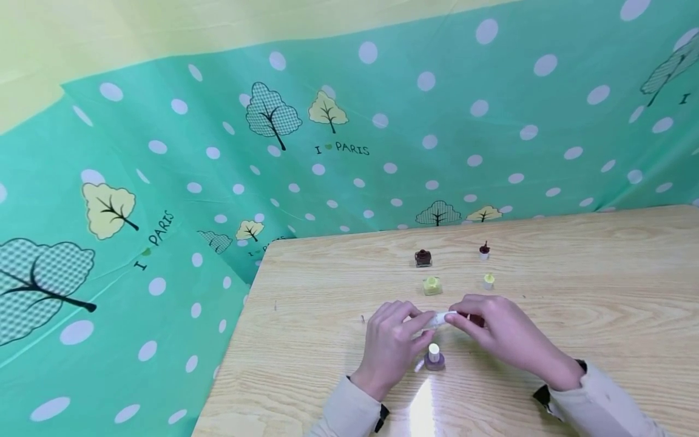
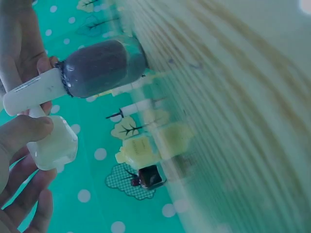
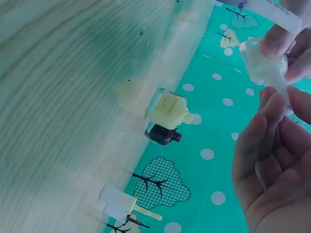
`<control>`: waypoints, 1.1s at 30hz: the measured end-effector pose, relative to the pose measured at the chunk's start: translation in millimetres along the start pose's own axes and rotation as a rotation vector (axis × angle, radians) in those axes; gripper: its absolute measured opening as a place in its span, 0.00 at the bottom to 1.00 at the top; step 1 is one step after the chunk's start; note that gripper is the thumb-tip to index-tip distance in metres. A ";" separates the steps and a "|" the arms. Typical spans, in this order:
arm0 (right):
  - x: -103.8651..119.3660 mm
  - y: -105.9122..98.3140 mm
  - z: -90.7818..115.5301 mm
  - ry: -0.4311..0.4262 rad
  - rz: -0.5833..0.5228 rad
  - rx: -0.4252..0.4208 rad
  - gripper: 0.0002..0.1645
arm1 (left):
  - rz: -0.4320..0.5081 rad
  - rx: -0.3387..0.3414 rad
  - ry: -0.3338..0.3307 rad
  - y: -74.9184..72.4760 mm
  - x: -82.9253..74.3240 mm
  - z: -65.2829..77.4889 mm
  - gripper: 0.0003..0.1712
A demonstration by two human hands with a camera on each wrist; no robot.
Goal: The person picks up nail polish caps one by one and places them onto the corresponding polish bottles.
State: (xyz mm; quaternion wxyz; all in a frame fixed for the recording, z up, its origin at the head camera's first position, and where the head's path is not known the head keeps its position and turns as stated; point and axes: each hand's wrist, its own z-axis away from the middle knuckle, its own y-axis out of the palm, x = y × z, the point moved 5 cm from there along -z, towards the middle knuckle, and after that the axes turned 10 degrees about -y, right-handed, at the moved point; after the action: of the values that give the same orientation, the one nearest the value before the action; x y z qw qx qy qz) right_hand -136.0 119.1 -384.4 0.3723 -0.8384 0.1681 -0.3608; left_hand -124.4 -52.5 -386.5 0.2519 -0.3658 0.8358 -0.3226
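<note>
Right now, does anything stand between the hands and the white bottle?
Nothing visible: the left hand holds the white bottle, the right hand pinches its cap. The purple bottle stands near but not between them.

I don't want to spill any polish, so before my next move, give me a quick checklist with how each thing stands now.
1. Left hand gripping the white bottle: ok, thumb and fingers hold it.
2. Right hand on the white cap: ok, fingers pinch it.
3. White bottle upright: not ok, it is tipped sideways with its cap toward the right hand.
4. White cap fully tight: cannot tell.
5. Purple bottle upright and capped: ok, it stands close by the hands.
6. Yellow bottle and dark bottle capped: not ok, both stand open, their brush caps set apart from them.
</note>
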 end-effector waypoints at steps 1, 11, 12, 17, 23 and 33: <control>0.1 -0.5 -0.2 0.007 -0.002 0.001 0.07 | 0.011 -0.005 -0.002 -0.4 -0.2 -0.1 0.15; 1.7 -3.2 -1.0 0.064 0.024 -0.028 0.09 | 0.022 -0.079 0.055 -1.3 0.5 -0.3 0.14; 1.4 -3.1 -1.2 0.073 0.022 -0.033 0.08 | 0.032 -0.078 0.049 -1.3 1.1 -1.0 0.14; -1.4 -1.3 -1.5 0.122 -0.011 -0.047 0.08 | 0.088 -0.038 -0.009 1.6 4.4 -2.7 0.14; -3.6 -0.8 -1.0 0.136 -0.060 -0.058 0.06 | 0.195 0.071 -0.111 7.8 8.1 -1.0 0.15; -5.0 1.8 -0.4 0.146 -0.101 -0.010 0.08 | 0.273 0.168 -0.201 13.0 13.2 0.2 0.15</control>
State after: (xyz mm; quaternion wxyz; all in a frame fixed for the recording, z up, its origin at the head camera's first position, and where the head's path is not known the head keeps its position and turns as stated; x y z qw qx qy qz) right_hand -139.7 120.4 -388.0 0.3362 -0.8191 0.1539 -0.4385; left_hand -138.1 -56.0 -398.5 0.4053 -0.2573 0.8184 -0.3158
